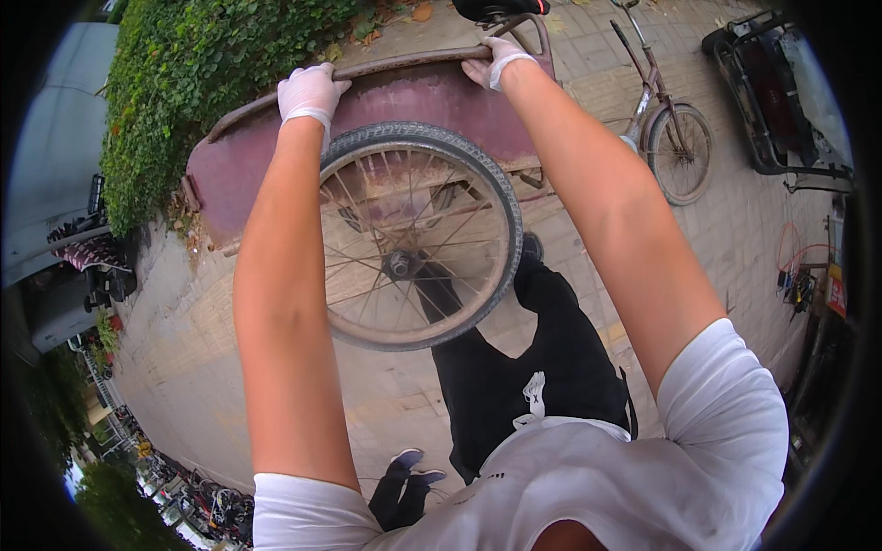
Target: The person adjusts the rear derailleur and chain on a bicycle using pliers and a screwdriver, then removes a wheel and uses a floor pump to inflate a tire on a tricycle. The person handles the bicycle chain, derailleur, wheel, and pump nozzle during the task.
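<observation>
My left hand (pixel 310 92), in a thin white glove, is wrapped round a rusty metal rail (pixel 404 61). Farther right along the same rail, my gloved right hand (pixel 496 64) grips it too. The rail runs along the upper edge of a worn maroon cart body (pixel 241 176), which stands tilted with its side facing me. Between my forearms is a spoked wheel (pixel 507 207) with a black tyre and a greasy hub (pixel 401 265). My left forearm covers the wheel's left edge. Both my arms are stretched out, and the wheel partly hides my legs.
A green hedge (pixel 197 101) borders the far left. At the right stand a rusty bicycle (pixel 675 151) and a dark cart frame (pixel 781 101); tools (pixel 797 285) lie below them. Another person's shoes (pixel 406 457) show near the lower edge. Paving (pixel 184 367) covers the ground.
</observation>
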`<state>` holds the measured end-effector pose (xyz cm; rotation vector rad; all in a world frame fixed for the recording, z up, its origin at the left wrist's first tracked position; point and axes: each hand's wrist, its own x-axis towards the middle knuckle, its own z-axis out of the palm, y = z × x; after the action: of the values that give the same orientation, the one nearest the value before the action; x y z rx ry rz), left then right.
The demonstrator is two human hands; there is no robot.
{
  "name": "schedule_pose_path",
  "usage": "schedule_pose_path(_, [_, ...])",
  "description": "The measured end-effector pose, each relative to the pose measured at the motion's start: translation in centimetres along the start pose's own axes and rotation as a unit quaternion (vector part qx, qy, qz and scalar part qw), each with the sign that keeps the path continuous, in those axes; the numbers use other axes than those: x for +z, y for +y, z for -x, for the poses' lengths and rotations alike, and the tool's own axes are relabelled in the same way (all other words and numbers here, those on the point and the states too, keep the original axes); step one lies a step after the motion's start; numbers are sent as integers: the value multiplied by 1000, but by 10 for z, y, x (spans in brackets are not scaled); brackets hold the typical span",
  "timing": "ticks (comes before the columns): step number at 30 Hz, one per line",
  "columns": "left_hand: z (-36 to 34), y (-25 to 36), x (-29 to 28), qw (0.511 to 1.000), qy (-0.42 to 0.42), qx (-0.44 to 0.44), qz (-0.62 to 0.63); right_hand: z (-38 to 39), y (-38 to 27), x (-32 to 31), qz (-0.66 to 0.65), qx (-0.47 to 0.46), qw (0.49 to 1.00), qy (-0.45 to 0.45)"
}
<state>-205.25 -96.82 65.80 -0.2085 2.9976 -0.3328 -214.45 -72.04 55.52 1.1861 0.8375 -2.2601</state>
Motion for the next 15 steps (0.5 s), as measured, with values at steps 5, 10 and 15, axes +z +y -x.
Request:
schedule_pose_path(5, [-62,-6,17,999,-27,30,-7,27,-23,-41,117,-78,978,-153])
schedule_pose_path(10, [-100,-34,35,997,-43,63,2,153,-6,-122,284,-175,938,-98])
schedule_pose_path(15, [-117,-48,47,990,-96,97,27,287,33,-93,354,-374,853,-81])
